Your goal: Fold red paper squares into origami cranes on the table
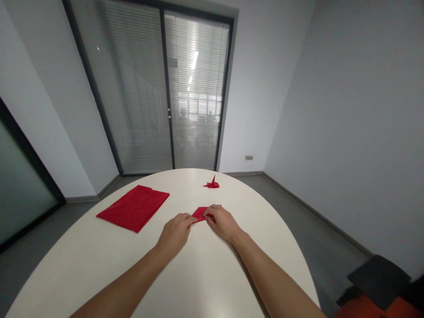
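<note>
A small piece of folded red paper [199,213] lies on the white round table [185,282], between my two hands. My left hand [177,229] has its fingers closed on the paper's left corner. From the right, my right hand [222,221] pinches the same paper with bent fingers and covers much of its right part. Just beyond the hands stands a small folded red paper crane [212,183], its pointed tip sticking up.
A stack of larger red paper sheets [134,208] lies on the table's left side. Past the far edge stand glass doors with blinds [195,132]. A black and orange chair [380,282] is at the lower right, beside the table's rounded edge.
</note>
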Tool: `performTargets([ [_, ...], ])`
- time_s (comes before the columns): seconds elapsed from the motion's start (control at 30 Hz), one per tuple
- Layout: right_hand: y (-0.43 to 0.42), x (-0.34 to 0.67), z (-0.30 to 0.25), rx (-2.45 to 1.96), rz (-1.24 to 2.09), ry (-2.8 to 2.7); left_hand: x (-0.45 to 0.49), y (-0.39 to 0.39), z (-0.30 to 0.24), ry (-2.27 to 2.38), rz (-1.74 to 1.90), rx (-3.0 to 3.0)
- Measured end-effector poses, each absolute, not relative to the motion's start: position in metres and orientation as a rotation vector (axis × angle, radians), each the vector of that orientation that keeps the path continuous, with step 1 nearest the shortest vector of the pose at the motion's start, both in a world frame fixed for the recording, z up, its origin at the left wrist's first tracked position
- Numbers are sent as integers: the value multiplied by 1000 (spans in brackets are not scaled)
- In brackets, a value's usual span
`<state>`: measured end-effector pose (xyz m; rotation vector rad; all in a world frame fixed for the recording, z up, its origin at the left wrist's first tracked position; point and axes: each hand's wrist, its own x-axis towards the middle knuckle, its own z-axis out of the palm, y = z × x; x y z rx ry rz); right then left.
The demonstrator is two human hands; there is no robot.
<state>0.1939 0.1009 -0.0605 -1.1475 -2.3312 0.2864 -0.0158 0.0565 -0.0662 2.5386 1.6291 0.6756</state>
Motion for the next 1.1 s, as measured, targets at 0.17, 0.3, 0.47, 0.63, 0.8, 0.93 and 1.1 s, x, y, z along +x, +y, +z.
performTargets([
  [0.17, 100, 195, -58, -1192, 260, -2368, -15, 55, -63, 1592, 545, 2653],
  [0.3, 97, 191, -54, -1191, 144, -2410, -14, 52, -58, 1588, 515, 2704],
  [0.47, 90, 182, -50, -1204, 27, -2478, -13, 49, -53, 1591, 545, 2718],
  [0.63, 91, 184, -56, -1113, 125, -2501, -13, 47, -53, 1455, 670, 2685],
  [0.8, 95, 187, -62, -1118, 295, -2413, -13, 51, -60, 1366, 749, 2576],
  [0.93, 93, 182, -61, -1278, 270, -2328, -16, 53, -63, 1363, 735, 2493],
  [1.1, 91, 175, -63, -1379, 203, -2236, -18, 55, -66, 1378, 734, 2468],
])
